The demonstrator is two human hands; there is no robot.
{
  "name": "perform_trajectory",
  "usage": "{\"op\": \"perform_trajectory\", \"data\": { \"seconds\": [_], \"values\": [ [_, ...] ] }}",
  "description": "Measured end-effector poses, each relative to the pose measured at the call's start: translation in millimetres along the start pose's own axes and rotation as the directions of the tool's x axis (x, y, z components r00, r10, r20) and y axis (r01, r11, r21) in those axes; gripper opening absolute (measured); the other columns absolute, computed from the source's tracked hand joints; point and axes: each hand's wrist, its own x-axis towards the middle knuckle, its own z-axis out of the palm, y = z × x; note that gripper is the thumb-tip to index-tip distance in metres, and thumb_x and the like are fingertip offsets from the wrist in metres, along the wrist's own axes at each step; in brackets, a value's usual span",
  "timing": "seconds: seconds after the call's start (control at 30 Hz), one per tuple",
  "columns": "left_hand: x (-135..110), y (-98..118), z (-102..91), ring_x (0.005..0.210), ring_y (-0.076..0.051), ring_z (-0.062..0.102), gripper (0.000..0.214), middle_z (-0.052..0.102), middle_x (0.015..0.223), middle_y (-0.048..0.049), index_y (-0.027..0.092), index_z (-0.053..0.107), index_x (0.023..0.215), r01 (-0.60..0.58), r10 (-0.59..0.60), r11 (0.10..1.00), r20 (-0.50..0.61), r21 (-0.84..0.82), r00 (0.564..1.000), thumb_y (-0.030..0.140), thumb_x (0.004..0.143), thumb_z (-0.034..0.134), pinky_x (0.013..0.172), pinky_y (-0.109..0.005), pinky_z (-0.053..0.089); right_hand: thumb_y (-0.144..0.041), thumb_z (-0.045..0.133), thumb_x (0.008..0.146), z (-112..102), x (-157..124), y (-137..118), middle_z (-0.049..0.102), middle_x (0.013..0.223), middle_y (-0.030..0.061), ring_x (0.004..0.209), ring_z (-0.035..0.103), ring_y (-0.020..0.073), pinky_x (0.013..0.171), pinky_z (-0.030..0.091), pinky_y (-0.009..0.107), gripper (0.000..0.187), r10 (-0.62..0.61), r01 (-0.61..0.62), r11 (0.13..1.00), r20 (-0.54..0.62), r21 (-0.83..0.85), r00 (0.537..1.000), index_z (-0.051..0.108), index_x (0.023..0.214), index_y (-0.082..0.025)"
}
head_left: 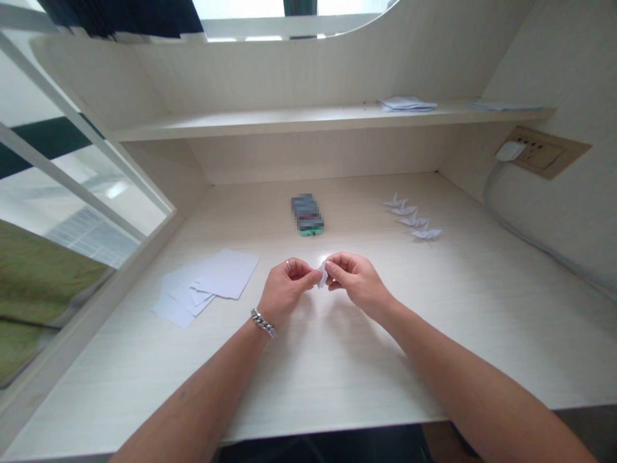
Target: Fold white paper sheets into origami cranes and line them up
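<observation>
Between my fingertips, just above the middle of the desk, is a small piece of folded white paper (322,276). My left hand (288,285) pinches its left side, with a ring on one finger and a chain bracelet at the wrist. From the right, my right hand (354,278) grips the same paper between thumb and fingers. The fingers cover part of the folds, so its exact shape is hard to make out. Several white folded paper cranes (413,220) stand in a slanting row at the back right. Loose white paper squares (226,273) lie overlapping to the left.
A phone-like object (307,215), its surface pixelated, lies behind my hands. Above the desk (299,386) runs a shelf (289,117) with a stack of papers (407,103). A white plug sits in the wall socket (542,152), its cable (535,244) trailing along the right side.
</observation>
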Motion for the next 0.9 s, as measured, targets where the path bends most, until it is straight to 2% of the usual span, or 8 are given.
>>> {"op": "perform_trajectory", "data": {
  "seconds": [0.1, 0.23, 0.33, 0.47, 0.63, 0.77, 0.83, 0.9],
  "values": [
    [0.0, 1.0, -0.7, 0.059, -0.011, 0.058, 0.03, 0.065, 0.065, -0.0009, 0.014, 0.063, 0.068, -0.058, 0.06, 0.996, -0.022, 0.068, 0.998, 0.035, 0.062, 0.083, 0.056, -0.022, 0.044, -0.046, 0.063, 0.081, 1.6, -1.1, 3.5, 0.064, 0.07, 0.0026, 0.064, 0.06, 0.0141, 0.061, 0.051, 0.029, 0.031, -0.083, 0.077, 0.989, -0.042, -0.13, 0.996, 0.063, 0.082, -0.015],
    [-2.4, 3.1, 1.7, 0.064, -0.013, 0.063, 0.031, 0.068, 0.069, -0.0028, 0.014, 0.064, 0.075, -0.016, 0.017, 1.0, 0.078, -0.007, 0.997, 0.036, 0.064, 0.082, 0.062, -0.025, 0.049, -0.039, 0.059, 0.086, 2.3, -4.3, 4.5, 0.066, 0.074, 0.0038, 0.066, 0.06, 0.0146, 0.063, 0.05, 0.028, 0.024, -0.188, 0.167, 0.939, -0.043, -0.3, 0.981, 0.065, 0.083, -0.015],
    [-3.1, 2.6, 3.6, 0.063, -0.013, 0.063, 0.032, 0.067, 0.067, -0.0024, 0.014, 0.063, 0.074, -0.003, 0.006, 0.999, 0.092, -0.033, 0.996, 0.038, 0.066, 0.081, 0.062, -0.025, 0.051, -0.035, 0.058, 0.087, 1.6, -5.3, 3.8, 0.066, 0.075, 0.0039, 0.067, 0.06, 0.015, 0.063, 0.049, 0.028, 0.021, -0.204, 0.18, 0.92, -0.031, -0.349, 0.979, 0.065, 0.081, -0.016],
    [-2.4, 0.1, 4.4, 0.063, -0.013, 0.064, 0.032, 0.067, 0.068, -0.0023, 0.014, 0.063, 0.075, 0.009, -0.004, 0.997, 0.073, -0.075, 0.997, 0.042, 0.07, 0.077, 0.064, -0.026, 0.053, -0.035, 0.057, 0.087, 0.6, -4.4, 3.0, 0.067, 0.075, 0.0043, 0.07, 0.061, 0.016, 0.064, 0.048, 0.028, 0.022, -0.197, 0.169, 0.917, -0.042, -0.361, 0.98, 0.064, 0.08, -0.016],
    [-3.5, -0.1, 4.9, 0.064, -0.014, 0.066, 0.031, 0.07, 0.072, -0.0019, 0.015, 0.063, 0.093, 0.005, 0.0, 0.996, 0.054, -0.088, 0.999, 0.036, 0.074, 0.074, 0.065, -0.028, 0.056, -0.034, 0.056, 0.088, 2.6, -6.5, 0.8, 0.067, 0.077, 0.0044, 0.07, 0.061, 0.0158, 0.065, 0.048, 0.028, 0.022, -0.211, 0.176, 0.905, -0.051, -0.387, 0.976, 0.065, 0.081, -0.016],
    [-4.0, 1.3, 4.4, 0.064, -0.014, 0.067, 0.023, 0.07, 0.072, -0.0029, 0.013, 0.065, 0.085, -0.012, 0.014, 1.0, 0.041, -0.027, 0.999, 0.029, 0.072, 0.074, 0.066, -0.029, 0.057, -0.033, 0.056, 0.088, 3.5, -7.3, 0.9, 0.068, 0.08, 0.0053, 0.074, 0.062, 0.0163, 0.068, 0.049, 0.029, 0.02, -0.235, 0.197, 0.889, -0.044, -0.413, 0.971, 0.065, 0.081, -0.016],
    [-3.4, 2.2, 3.3, 0.064, -0.015, 0.068, 0.022, 0.07, 0.072, -0.0031, 0.013, 0.065, 0.085, -0.039, 0.039, 0.999, -0.009, -0.029, 0.999, 0.026, 0.071, 0.075, 0.065, -0.029, 0.057, -0.036, 0.056, 0.087, 1.7, -4.4, 2.7, 0.067, 0.08, 0.0054, 0.073, 0.062, 0.0162, 0.067, 0.05, 0.029, 0.022, -0.223, 0.18, 0.914, -0.08, -0.365, 0.972, 0.064, 0.082, -0.016],
    [-2.7, 3.5, 1.9, 0.063, -0.015, 0.068, 0.024, 0.07, 0.072, -0.0034, 0.013, 0.064, 0.089, -0.066, 0.063, 0.997, -0.064, -0.046, 0.996, 0.025, 0.071, 0.074, 0.065, -0.029, 0.057, -0.041, 0.057, 0.085, -1.4, -0.1, 5.0, 0.066, 0.077, 0.0047, 0.069, 0.062, 0.0159, 0.063, 0.051, 0.029, 0.026, -0.148, 0.112, 0.964, -0.135, -0.241, 0.98, 0.062, 0.084, -0.016]
  ]
}}
